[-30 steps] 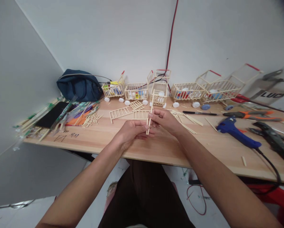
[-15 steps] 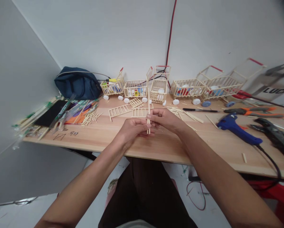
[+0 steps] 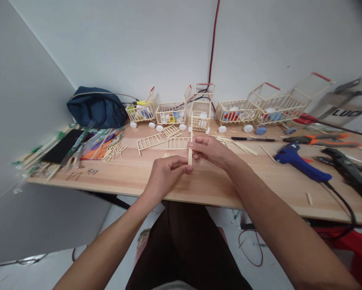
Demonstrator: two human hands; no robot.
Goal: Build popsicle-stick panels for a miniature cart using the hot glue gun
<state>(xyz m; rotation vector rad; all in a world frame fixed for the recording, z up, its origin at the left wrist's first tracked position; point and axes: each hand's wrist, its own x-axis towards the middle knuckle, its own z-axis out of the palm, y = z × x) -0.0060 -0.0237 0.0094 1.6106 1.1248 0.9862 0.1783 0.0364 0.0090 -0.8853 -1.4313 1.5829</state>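
While the right hand (image 3: 209, 149) pinches a thin pale wooden stick (image 3: 190, 152) upright at frame centre, above the light wooden tabletop (image 3: 217, 185), the left hand (image 3: 165, 174) sits just below-left. Its fingers are curled narrow, tips at the stick's lower end; whether they grip it cannot be told. Pale ladder-like stick panels (image 3: 150, 141) lie just behind. A blue hot-glue gun (image 3: 298, 163) lies at right.

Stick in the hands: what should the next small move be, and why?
Probably firm the left hand's pinch on the stick's lower end. The right hand holds the stick upright, and the left hand's fingertips just reach its bottom; a grip there is not clear, so steadying it seems sensible.
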